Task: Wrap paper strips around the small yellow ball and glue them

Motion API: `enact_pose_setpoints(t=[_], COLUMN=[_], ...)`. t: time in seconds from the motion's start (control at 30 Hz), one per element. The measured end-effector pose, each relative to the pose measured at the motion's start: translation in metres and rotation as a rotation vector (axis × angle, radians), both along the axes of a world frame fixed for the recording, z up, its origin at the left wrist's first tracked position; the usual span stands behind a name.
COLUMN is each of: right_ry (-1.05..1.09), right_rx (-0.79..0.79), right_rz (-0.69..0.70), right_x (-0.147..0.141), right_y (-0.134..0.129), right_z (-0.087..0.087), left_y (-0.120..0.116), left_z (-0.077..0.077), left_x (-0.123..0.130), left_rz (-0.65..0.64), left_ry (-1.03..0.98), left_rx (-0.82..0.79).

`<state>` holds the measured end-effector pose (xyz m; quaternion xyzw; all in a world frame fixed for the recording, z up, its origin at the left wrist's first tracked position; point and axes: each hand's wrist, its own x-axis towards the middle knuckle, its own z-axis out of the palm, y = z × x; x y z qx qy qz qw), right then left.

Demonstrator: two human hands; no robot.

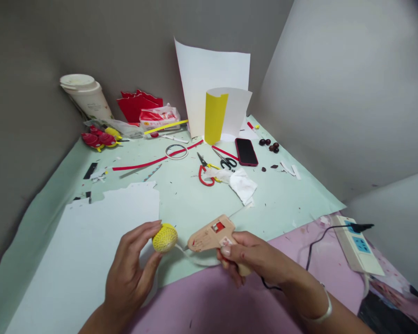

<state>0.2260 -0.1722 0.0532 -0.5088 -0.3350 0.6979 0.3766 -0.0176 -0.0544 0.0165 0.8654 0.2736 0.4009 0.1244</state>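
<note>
Near the front of the table, my left hand (pixel 130 266) pinches a round yellow textured piece (pixel 165 237) between thumb and fingers. A pale strip (pixel 195 259) trails from beside that piece toward my right hand. My right hand (pixel 242 255) is closed round the handle of a beige glue gun (pixel 211 235) with a red patch on its side. The gun's nozzle points left at the yellow piece, a small distance from it. Whether the nozzle touches the strip, I cannot tell.
White paper (pixel 107 232) lies at left. Beyond are red-handled scissors (pixel 206 176), crumpled tissue (pixel 243 185), a phone (pixel 246 152) and a tape ring (pixel 176 152). A lidded cup (pixel 90 99) stands at back left. A power strip (pixel 360 246) with a black cord is at right.
</note>
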Motion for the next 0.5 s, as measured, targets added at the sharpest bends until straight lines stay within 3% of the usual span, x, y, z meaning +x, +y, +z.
enact_pose_setpoints(t=[0.17, 0.3, 0.5], right_ry=[-0.012, -0.134, -0.983], right_rx=[0.019, 0.154, 0.427], right_rz=[0.004, -0.132, -0.467], right_x=[0.005, 0.016, 0.047], right_y=[-0.004, -0.012, -0.011], right_z=[-0.002, 0.004, 0.003], left_y=[0.0, -0.002, -0.007], left_z=[0.0, -0.001, -0.007], left_x=[0.0, 0.0, -0.003], left_rz=[0.006, 0.023, 0.089], left_ry=[-0.019, -0.007, -0.064], left_rx=[-0.006, -0.024, -0.198])
